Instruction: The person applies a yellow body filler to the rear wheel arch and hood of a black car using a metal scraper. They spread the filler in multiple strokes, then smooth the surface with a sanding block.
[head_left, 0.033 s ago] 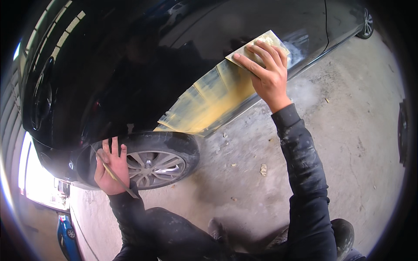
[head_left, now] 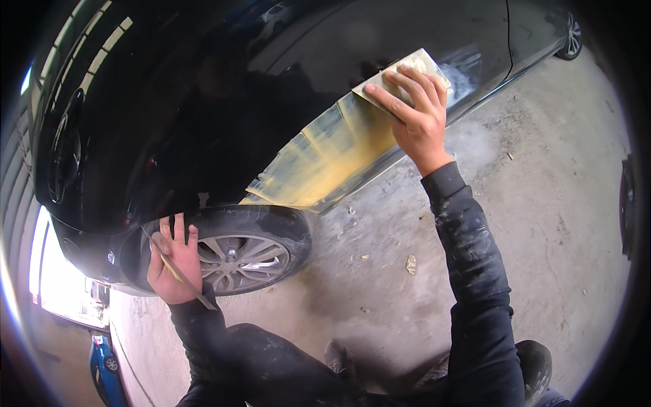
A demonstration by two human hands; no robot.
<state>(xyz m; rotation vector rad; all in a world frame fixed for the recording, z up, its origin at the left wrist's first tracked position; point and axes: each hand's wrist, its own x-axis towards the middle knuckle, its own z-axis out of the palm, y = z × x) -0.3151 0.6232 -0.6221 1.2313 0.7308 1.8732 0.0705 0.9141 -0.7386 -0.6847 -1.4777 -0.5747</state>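
My right hand (head_left: 420, 125) grips a pale, flat, rectangular putty spreader (head_left: 386, 74), its fingers stretched over the smeared face and its thumb hidden. The spreader lies against the lower side of a black car (head_left: 224, 122), at the far end of a yellow filler patch (head_left: 339, 149) laid in overlapping bands. Down at the left, my left hand (head_left: 178, 268) holds a thin flat plate (head_left: 182, 275), seen almost edge-on with a little yellow on it. That hand is in front of the car's wheel (head_left: 244, 261), fingers pointing up.
The car's sill curves away to another wheel (head_left: 571, 37) at the upper right. Small crumbs and a pale lump (head_left: 411, 264) lie on the dusty concrete floor (head_left: 529, 203). A dark round object (head_left: 626, 207) shows at the right rim, a blue car (head_left: 105, 366) at the lower left.
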